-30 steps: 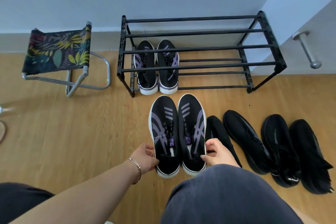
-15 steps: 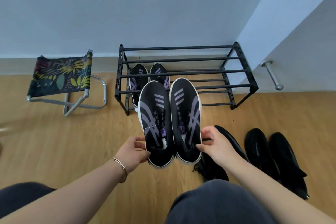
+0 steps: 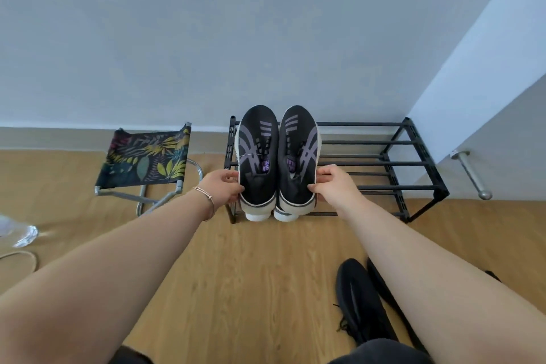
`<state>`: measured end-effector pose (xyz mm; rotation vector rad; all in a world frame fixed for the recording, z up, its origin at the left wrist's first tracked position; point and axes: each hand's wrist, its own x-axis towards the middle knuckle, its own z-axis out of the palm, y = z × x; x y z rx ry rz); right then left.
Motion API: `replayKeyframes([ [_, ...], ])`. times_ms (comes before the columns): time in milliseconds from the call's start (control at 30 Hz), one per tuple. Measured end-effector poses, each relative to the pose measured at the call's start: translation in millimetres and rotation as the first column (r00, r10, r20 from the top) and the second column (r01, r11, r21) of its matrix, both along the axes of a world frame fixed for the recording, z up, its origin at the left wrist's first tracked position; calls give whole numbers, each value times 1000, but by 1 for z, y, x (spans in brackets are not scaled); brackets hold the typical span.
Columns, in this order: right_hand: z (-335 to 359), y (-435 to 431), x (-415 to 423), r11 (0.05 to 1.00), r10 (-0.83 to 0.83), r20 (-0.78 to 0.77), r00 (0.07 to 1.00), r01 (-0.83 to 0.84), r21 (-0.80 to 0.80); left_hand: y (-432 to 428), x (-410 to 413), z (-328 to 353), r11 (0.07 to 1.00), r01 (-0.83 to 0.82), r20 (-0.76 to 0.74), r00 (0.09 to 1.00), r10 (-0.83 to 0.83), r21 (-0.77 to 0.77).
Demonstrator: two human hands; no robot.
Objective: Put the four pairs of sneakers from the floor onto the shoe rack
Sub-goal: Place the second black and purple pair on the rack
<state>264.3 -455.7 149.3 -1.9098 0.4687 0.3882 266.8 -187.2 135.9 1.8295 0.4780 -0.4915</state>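
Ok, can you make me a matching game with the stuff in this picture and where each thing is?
Things:
1. purple-striped sneakers
2. all-black sneakers
3. leafy folding stool
4. door handle

Places:
A. lying on the floor
B. sticking out at the far right
C. held in both hands over the shoe rack
D. left of the shoe rack

Pairs: 1-C, 2-A, 3-D, 4-B

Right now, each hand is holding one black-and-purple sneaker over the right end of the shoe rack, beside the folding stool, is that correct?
Not quite: the head view shows the pair at the left end of the shoe rack, the end nearest the folding stool. The rest holds: the left hand grips the left sneaker and the right hand grips the right sneaker.
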Motion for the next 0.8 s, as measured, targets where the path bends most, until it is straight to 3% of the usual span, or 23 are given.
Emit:
replayKeyframes([
  [567, -28, 30, 65, 979, 5, 50, 999, 5, -203, 3, 52, -17, 994, -19, 20, 1000, 16, 108],
  [800, -29, 28, 52, 986, 22, 51, 998, -13, -167, -3, 40, -19, 954, -66, 130, 991, 28, 293],
])
